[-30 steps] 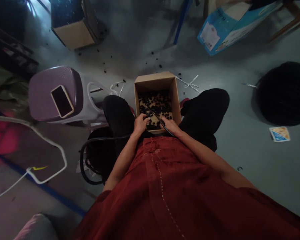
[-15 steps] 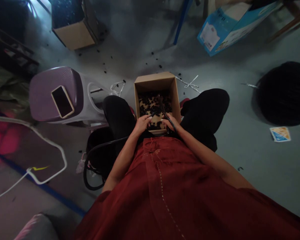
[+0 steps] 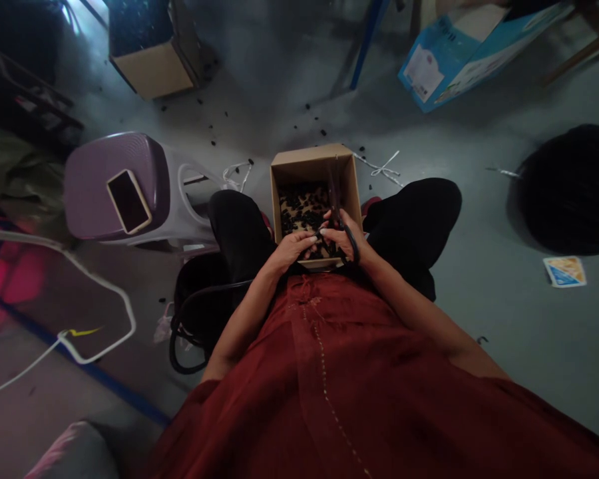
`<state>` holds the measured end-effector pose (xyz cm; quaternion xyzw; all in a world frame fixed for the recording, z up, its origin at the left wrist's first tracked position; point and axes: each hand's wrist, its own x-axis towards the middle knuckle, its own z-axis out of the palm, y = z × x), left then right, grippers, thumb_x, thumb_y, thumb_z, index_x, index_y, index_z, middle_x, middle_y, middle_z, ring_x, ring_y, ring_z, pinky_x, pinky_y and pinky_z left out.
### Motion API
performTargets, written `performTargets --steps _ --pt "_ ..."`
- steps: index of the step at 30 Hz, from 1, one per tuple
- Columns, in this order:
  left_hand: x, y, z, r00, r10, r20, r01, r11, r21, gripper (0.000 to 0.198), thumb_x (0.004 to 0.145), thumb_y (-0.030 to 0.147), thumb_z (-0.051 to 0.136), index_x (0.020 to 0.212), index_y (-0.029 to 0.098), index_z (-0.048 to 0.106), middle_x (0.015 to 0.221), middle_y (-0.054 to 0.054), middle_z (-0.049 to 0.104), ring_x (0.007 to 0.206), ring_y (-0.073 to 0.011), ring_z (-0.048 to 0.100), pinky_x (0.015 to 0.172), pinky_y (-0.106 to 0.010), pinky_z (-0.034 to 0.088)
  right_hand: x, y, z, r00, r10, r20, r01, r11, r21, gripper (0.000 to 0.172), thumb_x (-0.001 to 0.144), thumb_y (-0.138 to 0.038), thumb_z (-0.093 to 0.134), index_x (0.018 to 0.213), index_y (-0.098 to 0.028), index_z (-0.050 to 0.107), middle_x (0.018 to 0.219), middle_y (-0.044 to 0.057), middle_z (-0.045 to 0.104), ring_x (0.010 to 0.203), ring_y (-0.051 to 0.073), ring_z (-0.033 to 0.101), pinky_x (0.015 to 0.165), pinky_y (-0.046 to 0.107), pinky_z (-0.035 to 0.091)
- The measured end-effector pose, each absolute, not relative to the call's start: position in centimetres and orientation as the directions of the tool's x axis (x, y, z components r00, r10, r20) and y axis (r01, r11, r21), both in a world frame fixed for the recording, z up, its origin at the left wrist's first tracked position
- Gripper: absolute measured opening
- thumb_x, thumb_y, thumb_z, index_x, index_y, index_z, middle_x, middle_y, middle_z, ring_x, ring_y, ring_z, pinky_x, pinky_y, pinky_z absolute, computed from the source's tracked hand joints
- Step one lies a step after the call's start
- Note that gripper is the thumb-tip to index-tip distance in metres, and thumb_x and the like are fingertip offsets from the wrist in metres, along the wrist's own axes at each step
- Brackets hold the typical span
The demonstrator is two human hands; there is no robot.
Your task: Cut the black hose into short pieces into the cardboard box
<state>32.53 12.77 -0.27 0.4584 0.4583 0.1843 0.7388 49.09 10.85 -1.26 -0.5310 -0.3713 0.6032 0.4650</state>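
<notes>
A small open cardboard box (image 3: 348,174) stands between my knees, its bottom strewn with several small black pieces (image 3: 302,203). My right hand (image 3: 340,236) is closed on black-handled scissors (image 3: 333,199), whose blades point away from me over the box. My left hand (image 3: 290,247) pinches the end of a thin black tube (image 3: 214,291) right beside the scissors. The tube runs down to my left into a loose coil on the floor. Both hands hover over the box's near edge, almost touching each other.
A purple stool (image 3: 84,179) with a phone (image 3: 128,200) on it stands at my left. Beyond lie another cardboard box (image 3: 152,70), a blue carton (image 3: 459,56), a black round heap (image 3: 574,189), a white cable (image 3: 104,293) and scattered black bits on the floor.
The scissors have swung from lying across the box to pointing away from me. Both hands have risen slightly and drawn together; the tube's coil has shifted a little.
</notes>
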Motion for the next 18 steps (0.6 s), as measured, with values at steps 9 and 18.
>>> performTargets --steps 9,18 --pt "27.6 12.3 4.0 0.506 0.710 -0.490 0.630 0.084 0.772 0.028 0.081 0.036 0.050 0.097 0.016 0.062 0.071 0.001 0.056 0.058 -0.0089 0.047 0.054 -0.020 0.035 52.6 12.5 -2.6 0.220 0.935 -0.278 -0.329 -0.197 -0.924 0.038 0.062 -0.027 0.068 0.092 -0.025 0.045 0.070 -0.007 0.049 0.051 0.009 0.048 0.047 0.024 0.041" --pt "18.5 7.5 6.1 0.347 0.600 -0.721 0.641 0.410 0.649 0.039 0.072 0.041 0.061 0.103 0.018 0.060 0.076 0.002 0.057 0.057 -0.0084 0.047 0.053 -0.020 0.038 55.4 13.8 -2.7 0.340 0.909 -0.240 -0.371 -0.105 -0.923 0.038 0.061 -0.028 0.069 0.087 -0.026 0.042 0.063 -0.009 0.044 0.050 0.007 0.048 0.047 0.022 0.043"
